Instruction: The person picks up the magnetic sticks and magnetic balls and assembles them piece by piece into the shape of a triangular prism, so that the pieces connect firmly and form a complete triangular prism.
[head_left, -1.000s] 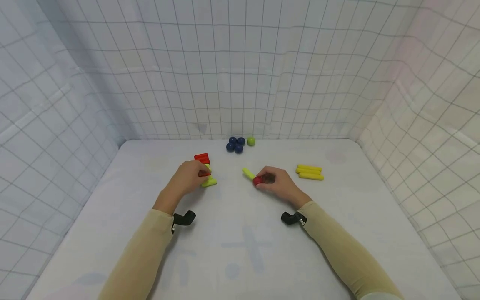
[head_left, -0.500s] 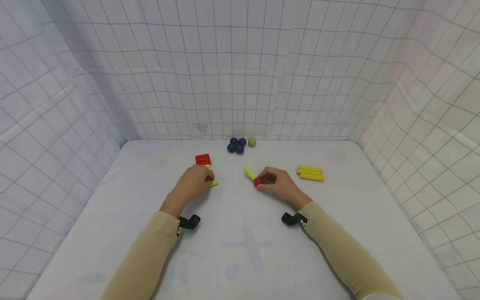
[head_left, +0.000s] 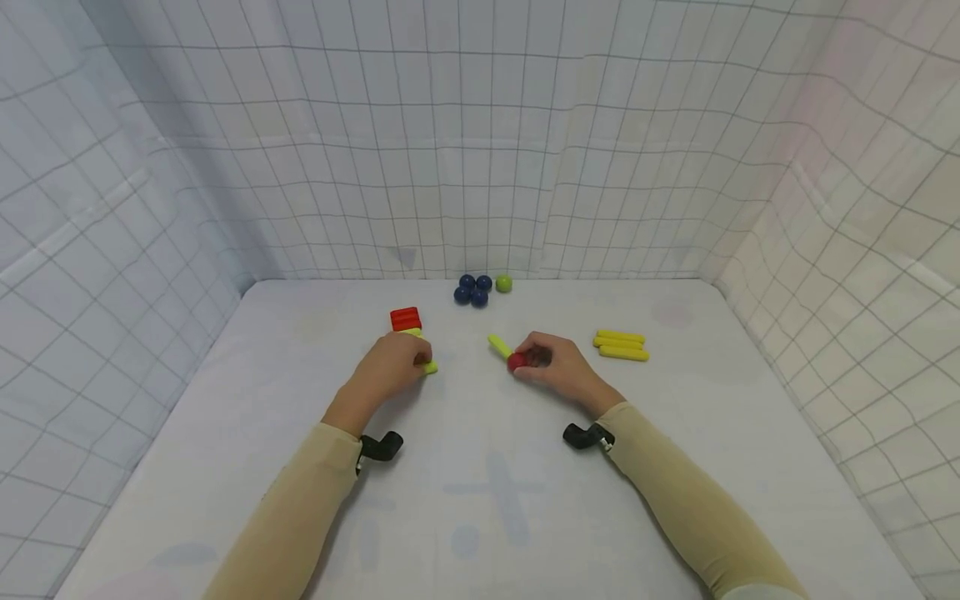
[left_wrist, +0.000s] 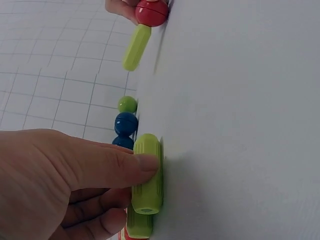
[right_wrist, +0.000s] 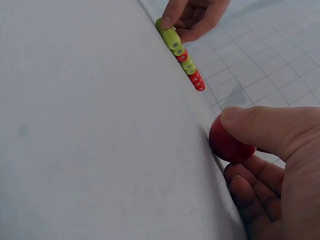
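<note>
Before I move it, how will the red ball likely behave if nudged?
The red ball would probably roll on the white table, being round. It may slip from a light pinch, since its surface looks smooth. It also seems stiff: no dent shows where the right hand pinches it.

On the near side of the blue balls (head_left: 476, 294), the left hand (head_left: 392, 363) is held leftward, the right hand (head_left: 553, 363) rightward, both pinched.
</note>
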